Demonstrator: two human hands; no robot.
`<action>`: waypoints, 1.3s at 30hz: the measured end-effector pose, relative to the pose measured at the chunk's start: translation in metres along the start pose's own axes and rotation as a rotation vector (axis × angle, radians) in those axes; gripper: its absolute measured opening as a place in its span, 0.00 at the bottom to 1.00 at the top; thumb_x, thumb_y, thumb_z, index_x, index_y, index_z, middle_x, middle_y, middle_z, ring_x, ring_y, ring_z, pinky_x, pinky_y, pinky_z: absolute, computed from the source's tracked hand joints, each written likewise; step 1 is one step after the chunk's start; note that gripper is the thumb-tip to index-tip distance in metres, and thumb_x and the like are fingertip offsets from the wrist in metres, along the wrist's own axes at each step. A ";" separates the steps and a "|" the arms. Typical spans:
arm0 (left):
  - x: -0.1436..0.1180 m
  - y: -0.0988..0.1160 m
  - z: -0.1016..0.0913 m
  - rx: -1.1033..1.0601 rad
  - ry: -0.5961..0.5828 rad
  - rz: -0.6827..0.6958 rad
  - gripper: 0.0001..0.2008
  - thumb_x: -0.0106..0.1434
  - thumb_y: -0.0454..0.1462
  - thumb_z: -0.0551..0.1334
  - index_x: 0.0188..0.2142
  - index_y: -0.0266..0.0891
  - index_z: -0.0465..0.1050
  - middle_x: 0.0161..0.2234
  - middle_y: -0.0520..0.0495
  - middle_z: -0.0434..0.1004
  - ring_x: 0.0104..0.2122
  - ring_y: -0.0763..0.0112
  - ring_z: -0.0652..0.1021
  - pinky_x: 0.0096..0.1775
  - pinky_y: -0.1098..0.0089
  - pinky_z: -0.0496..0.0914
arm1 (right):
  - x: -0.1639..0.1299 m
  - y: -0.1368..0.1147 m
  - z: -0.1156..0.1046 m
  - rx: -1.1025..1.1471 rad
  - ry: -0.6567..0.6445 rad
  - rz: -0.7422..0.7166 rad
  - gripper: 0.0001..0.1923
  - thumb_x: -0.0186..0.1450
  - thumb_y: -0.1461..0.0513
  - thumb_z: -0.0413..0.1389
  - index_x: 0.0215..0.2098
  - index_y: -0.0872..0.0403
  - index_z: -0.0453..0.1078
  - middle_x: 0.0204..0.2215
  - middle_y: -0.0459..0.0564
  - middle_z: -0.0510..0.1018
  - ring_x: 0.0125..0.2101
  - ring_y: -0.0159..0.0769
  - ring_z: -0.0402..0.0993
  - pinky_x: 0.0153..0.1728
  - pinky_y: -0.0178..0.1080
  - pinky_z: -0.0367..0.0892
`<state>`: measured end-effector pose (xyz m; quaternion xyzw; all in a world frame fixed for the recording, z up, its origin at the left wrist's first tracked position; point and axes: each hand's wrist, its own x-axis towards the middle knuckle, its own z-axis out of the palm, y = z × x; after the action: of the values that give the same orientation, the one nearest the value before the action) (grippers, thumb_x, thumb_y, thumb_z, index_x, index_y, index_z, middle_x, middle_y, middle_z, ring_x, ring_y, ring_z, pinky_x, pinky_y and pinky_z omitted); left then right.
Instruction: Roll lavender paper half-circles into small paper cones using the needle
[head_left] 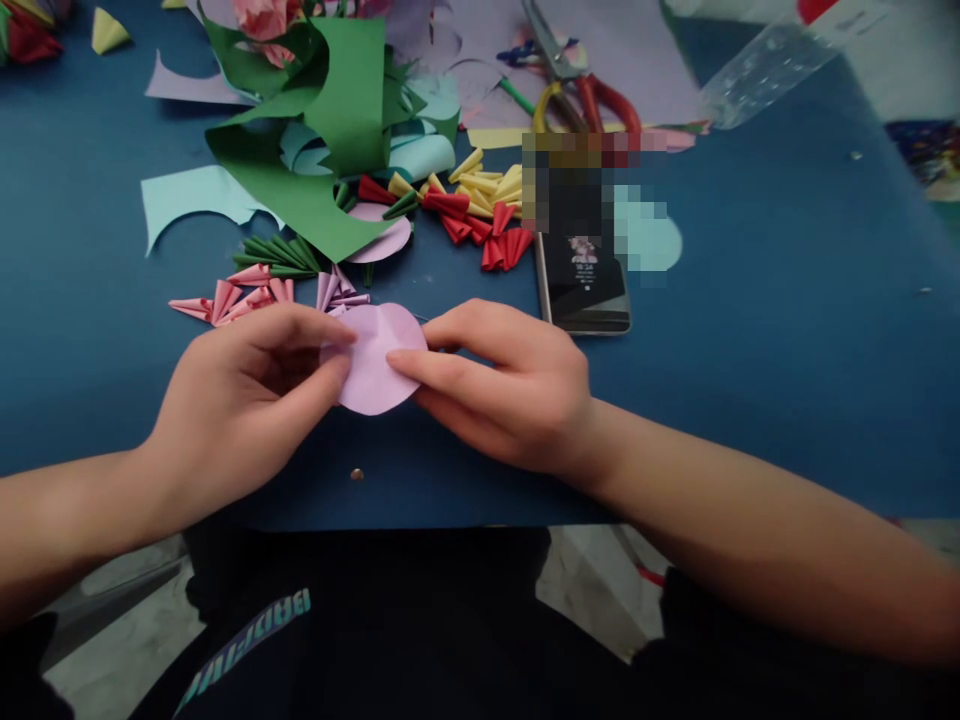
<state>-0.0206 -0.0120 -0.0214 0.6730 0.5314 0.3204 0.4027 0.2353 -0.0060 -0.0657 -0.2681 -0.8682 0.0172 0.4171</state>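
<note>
Between my two hands is a round piece of lilac paper [375,385], held just above the near part of the table. My left hand [236,400] pinches its left edge between thumb and fingers. On the other side, my right hand [517,385] grips the right edge, thumb on top and the other fingers partly hidden behind. Just beyond the paper lie small lilac paper cones [334,290] and pink paper cones [251,290]. Green paper cones [277,255] are a little farther back.
A phone [585,290] lies right of centre beside a pale aqua paper piece [660,240]. Red cones [506,245], yellow cones [487,185] and green paper scraps [356,100] cover the back middle. Scissors [559,55] and a clear plastic bottle [772,65] lie behind on the blue table [787,350].
</note>
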 end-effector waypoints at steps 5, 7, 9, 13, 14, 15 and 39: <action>-0.003 0.004 -0.003 0.092 0.065 0.002 0.07 0.68 0.44 0.74 0.44 0.49 0.90 0.34 0.54 0.90 0.29 0.66 0.84 0.31 0.67 0.77 | 0.000 0.000 -0.005 -0.019 -0.030 0.002 0.11 0.81 0.65 0.59 0.56 0.52 0.82 0.44 0.52 0.91 0.39 0.40 0.87 0.39 0.43 0.78; -0.004 0.005 -0.003 0.079 0.098 -0.002 0.07 0.67 0.44 0.76 0.43 0.51 0.90 0.35 0.54 0.90 0.31 0.65 0.85 0.34 0.65 0.79 | 0.001 -0.001 -0.006 -0.048 -0.011 0.004 0.12 0.81 0.67 0.57 0.56 0.52 0.81 0.43 0.52 0.91 0.38 0.40 0.87 0.38 0.43 0.78; -0.004 0.006 -0.002 0.049 0.117 0.004 0.05 0.67 0.44 0.77 0.42 0.51 0.89 0.38 0.55 0.91 0.34 0.64 0.86 0.37 0.65 0.81 | 0.002 -0.002 -0.008 -0.075 0.007 0.008 0.13 0.80 0.70 0.58 0.57 0.53 0.81 0.43 0.52 0.91 0.39 0.40 0.88 0.38 0.42 0.79; -0.002 0.005 -0.002 -0.004 0.121 0.016 0.06 0.66 0.43 0.79 0.39 0.49 0.88 0.36 0.55 0.90 0.32 0.68 0.85 0.35 0.67 0.79 | 0.005 -0.003 -0.009 -0.084 0.005 -0.032 0.13 0.76 0.70 0.63 0.57 0.56 0.80 0.42 0.52 0.91 0.38 0.38 0.88 0.36 0.42 0.79; -0.001 0.005 -0.002 -0.014 0.118 0.015 0.06 0.65 0.44 0.79 0.38 0.49 0.87 0.36 0.55 0.89 0.32 0.68 0.84 0.35 0.67 0.79 | 0.005 -0.003 -0.010 -0.082 -0.007 -0.053 0.13 0.76 0.69 0.64 0.57 0.56 0.80 0.41 0.51 0.91 0.36 0.38 0.87 0.35 0.42 0.78; -0.001 0.004 -0.002 -0.023 0.113 0.009 0.06 0.65 0.44 0.79 0.38 0.49 0.87 0.35 0.55 0.89 0.32 0.68 0.84 0.34 0.67 0.79 | 0.006 -0.002 -0.010 -0.081 -0.020 -0.066 0.12 0.77 0.68 0.64 0.57 0.55 0.80 0.40 0.50 0.91 0.35 0.37 0.86 0.34 0.41 0.78; 0.004 0.000 -0.001 -0.376 -0.086 -0.104 0.18 0.66 0.36 0.73 0.55 0.44 0.83 0.44 0.45 0.91 0.42 0.59 0.89 0.39 0.66 0.83 | 0.011 -0.003 0.005 0.975 0.089 0.856 0.23 0.60 0.54 0.82 0.36 0.50 0.72 0.27 0.40 0.83 0.26 0.30 0.81 0.28 0.31 0.79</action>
<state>-0.0208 -0.0077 -0.0205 0.5706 0.4787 0.3636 0.5595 0.2247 -0.0024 -0.0608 -0.3709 -0.5591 0.5629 0.4827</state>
